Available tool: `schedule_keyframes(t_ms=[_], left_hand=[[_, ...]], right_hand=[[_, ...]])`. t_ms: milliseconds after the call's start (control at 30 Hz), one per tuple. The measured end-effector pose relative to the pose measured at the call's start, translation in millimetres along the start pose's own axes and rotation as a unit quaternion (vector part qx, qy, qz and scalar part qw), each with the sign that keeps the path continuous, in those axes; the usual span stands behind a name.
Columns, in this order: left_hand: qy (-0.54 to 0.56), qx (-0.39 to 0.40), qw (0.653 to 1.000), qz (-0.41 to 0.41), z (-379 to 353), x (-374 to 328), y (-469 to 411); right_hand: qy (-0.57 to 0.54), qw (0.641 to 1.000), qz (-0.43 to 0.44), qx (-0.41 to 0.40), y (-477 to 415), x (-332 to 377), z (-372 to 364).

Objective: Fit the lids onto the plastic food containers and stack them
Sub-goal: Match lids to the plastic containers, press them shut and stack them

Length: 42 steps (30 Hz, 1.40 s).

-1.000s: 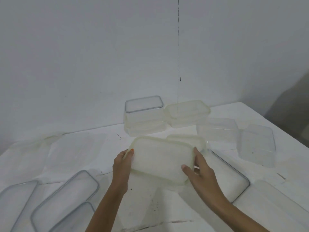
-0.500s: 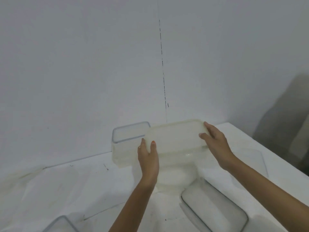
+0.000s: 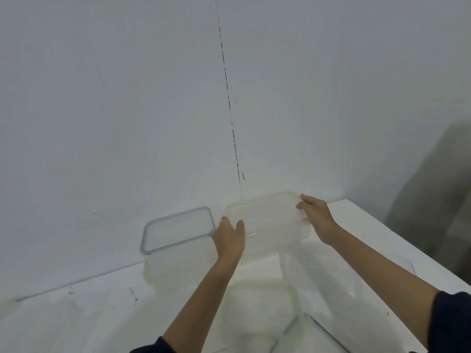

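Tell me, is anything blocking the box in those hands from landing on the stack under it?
Nothing visible. The left hand and right hand hold the box directly over the stack; the blue-rimmed box stands aside, to its left.

The left hand (image 3: 229, 239) hides the container's (image 3: 267, 215) corner at 9 o'clock, the right hand's (image 3: 317, 219) far fingers vanish behind its 3 o'clock end, I can't tell whether it rests on the pale box (image 3: 275, 244) beneath, and the clear lid (image 3: 328, 333) down at 5 o'clock runs off the bottom edge.
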State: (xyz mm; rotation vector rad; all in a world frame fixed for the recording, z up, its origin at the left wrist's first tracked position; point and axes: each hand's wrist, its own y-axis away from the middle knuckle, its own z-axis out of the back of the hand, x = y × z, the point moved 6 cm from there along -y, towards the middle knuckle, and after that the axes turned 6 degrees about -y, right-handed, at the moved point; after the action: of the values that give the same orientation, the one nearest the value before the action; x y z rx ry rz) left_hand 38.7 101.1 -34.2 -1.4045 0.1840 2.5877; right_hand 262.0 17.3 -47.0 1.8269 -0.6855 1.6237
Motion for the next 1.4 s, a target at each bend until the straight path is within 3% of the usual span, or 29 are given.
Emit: schedule_keyframes(t_ms=[200, 433, 667, 833, 900, 1000, 1067, 1133, 1233, 1300, 1400], left_hand=[[-0.097, -0.007, 0.994, -0.05, -9, -2, -3], [-0.122, -0.045, 0.983, -0.127, -21, -1, -3], [-0.194, -0.095, 0.959, -0.183, -29, -1, -5], [-0.26, -0.14, 0.929, -0.221, -25, -8, -2], [-0.235, -0.152, 0.923, -0.262, -20, -14, 11], [-0.2, -0.169, 0.879, -0.399, -25, -22, 43], [-0.196, -0.137, 0.869, -0.433, -40, -20, 54], [-0.168, -0.079, 0.905, -0.384, -58, -11, 53], [-0.076, 0.015, 0.975, -0.21, -81, 5, 46], [-0.037, 0.058, 0.993, -0.094, -93, 12, 41], [-0.025, 0.134, 0.99, 0.028, -109, 15, 42]], right_hand=[[-0.018, 0.999, -0.001, 0.027, -33, -10, -8], [-0.026, 0.996, 0.006, 0.088, -48, -15, -22], [0.006, 0.993, 0.009, 0.119, -48, -10, -25], [0.087, 0.987, 0.011, 0.133, -39, -6, -24], [0.119, 0.986, 0.003, 0.12, -34, -5, -15], [0.133, 0.99, -0.006, 0.053, -26, 1, 17], [0.163, 0.986, -0.014, 0.016, -19, 0, 45], [0.206, 0.978, -0.033, -0.009, -10, -5, 67], [0.245, 0.965, -0.085, -0.048, 7, -16, 93], [0.238, 0.964, -0.108, -0.056, 15, -25, 103], [0.249, 0.958, -0.136, -0.041, 33, -31, 104]])
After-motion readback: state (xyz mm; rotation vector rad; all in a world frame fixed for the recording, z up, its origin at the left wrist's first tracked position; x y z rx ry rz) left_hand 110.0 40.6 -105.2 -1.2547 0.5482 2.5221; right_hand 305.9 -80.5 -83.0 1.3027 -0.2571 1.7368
